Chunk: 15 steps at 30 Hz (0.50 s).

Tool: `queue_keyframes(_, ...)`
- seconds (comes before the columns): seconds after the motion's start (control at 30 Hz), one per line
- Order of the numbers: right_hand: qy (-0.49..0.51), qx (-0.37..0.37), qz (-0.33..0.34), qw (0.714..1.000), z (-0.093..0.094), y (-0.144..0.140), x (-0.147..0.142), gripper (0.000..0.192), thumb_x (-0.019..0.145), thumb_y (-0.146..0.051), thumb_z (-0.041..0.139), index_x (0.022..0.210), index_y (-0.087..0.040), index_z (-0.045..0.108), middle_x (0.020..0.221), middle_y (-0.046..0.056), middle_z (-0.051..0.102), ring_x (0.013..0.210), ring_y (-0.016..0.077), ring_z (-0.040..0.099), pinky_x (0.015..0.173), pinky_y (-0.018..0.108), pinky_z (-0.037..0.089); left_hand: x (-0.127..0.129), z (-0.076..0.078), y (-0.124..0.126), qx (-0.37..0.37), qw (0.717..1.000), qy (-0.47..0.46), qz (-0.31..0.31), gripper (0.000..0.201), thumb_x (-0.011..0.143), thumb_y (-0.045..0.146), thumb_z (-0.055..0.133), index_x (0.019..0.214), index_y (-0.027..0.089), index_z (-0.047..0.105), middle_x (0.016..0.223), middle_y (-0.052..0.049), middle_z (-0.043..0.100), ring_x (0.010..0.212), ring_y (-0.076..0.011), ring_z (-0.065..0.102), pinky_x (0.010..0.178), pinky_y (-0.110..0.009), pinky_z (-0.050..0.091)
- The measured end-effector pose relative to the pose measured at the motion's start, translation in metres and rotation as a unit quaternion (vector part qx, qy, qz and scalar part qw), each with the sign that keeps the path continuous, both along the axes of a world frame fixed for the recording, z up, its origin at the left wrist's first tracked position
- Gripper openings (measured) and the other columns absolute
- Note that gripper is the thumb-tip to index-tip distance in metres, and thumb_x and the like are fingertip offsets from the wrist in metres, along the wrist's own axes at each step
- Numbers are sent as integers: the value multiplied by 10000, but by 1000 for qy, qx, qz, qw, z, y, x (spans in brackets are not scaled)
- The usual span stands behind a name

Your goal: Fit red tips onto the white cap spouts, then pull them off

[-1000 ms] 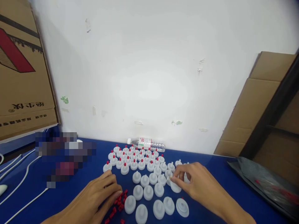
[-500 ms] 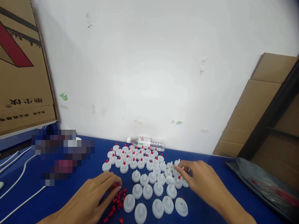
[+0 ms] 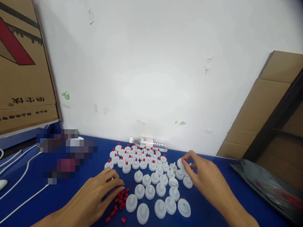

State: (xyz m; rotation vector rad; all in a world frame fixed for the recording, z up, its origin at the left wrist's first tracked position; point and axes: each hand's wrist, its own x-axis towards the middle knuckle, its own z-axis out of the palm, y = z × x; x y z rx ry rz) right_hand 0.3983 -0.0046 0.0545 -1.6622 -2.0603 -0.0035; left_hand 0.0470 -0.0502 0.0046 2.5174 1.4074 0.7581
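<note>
Capping step, I judge: right hand (image 3: 204, 176) pinches red-tipped cap (image 3: 181, 163); left hand (image 3: 104, 189) fingers half-curled over red tips (image 3: 119, 201), holding nothing visible.

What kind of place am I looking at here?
Probably a small assembly or packing workshop: rows of white plastic nozzle caps and loose red tips on a blue table, with brown cardboard cartons stacked alongside.

Hands: two, the left hand (image 3: 99, 195) and the right hand (image 3: 205, 179).
White caps with red tips (image 3: 136, 156): roughly two dozen, at 12 o'clock in the cluster; too small to count exactly.
Plain white caps (image 3: 150, 191): about twenty, toward 6 o'clock.
Loose red tips (image 3: 120, 201): about a dozen, at 7 o'clock.
Water bottle (image 3: 149, 143): one.
White cables (image 3: 23, 176): at least three.
Cardboard boxes: two, one (image 3: 21, 66) at 10 o'clock, one (image 3: 260, 107) at 3 o'clock.
</note>
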Motion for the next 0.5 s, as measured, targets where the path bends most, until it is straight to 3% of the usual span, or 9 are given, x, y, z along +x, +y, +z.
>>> queue_keyframes(0.13,70,20,49,996,-8,0,-9,204,1047,-429,425,1060,-272,555,944,17,744,663,190,693,640,306,489,0,-1,0,-11,999,30,10,287,1078,290,402,1048,312,687,1028,-10,661,924,-184,647,766,-264,481)
queue_keyframes(0.3,31,114,125,985,-14,-4,-19,131,1032,-322,497,1090,-290,611,1070,22,717,890,215,694,789,344,535,-2,-8,0,2,997,49,52,257,1050,277,433,1138,317,671,1051,-19,680,952,-208,677,779,-294,512)
queue_keyframes(0.5,20,153,218,964,-16,-20,-47,161,1039,-214,471,1082,-254,621,1088,53,710,853,180,720,736,289,574,-2,-1,-4,17,997,57,45,258,1067,293,404,1165,293,643,1088,-32,691,984,-207,687,825,-296,545)
